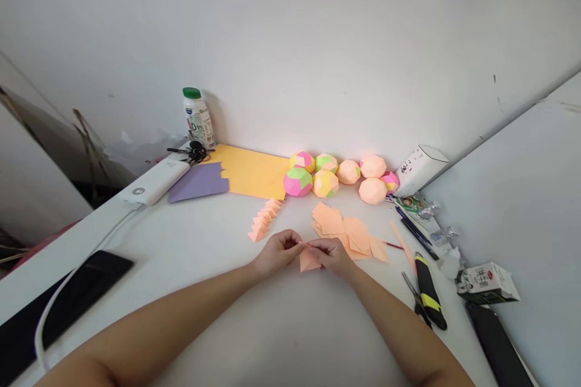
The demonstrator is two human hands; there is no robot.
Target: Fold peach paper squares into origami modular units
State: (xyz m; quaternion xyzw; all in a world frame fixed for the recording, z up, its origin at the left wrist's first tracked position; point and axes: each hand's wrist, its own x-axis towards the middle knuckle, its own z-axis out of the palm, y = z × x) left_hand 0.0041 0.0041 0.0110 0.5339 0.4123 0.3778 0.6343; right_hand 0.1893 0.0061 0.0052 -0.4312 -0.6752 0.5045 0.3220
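Between both hands, low over the white table, is a small peach paper piece (309,261) with folded creases. My left hand (280,254) pinches its upper left edge. The fingers of my right hand (333,255) close on its right side, hiding part of it. Just beyond my left hand stands a row of folded peach paper pieces (265,219), lined up one behind another. Past my right hand lies a loose pile of flat peach paper pieces (347,231). Several multi-coloured and peach paper balls (325,184) sit against the wall.
Yellow card (254,172) and purple card (200,182) lie back left, beside a bottle (198,118) and a white power bank (157,182) with a cable. Scissors (416,297), a utility knife (430,293), pens (416,233) and a small carton (486,283) line the right. A black tablet (68,302) is front left.
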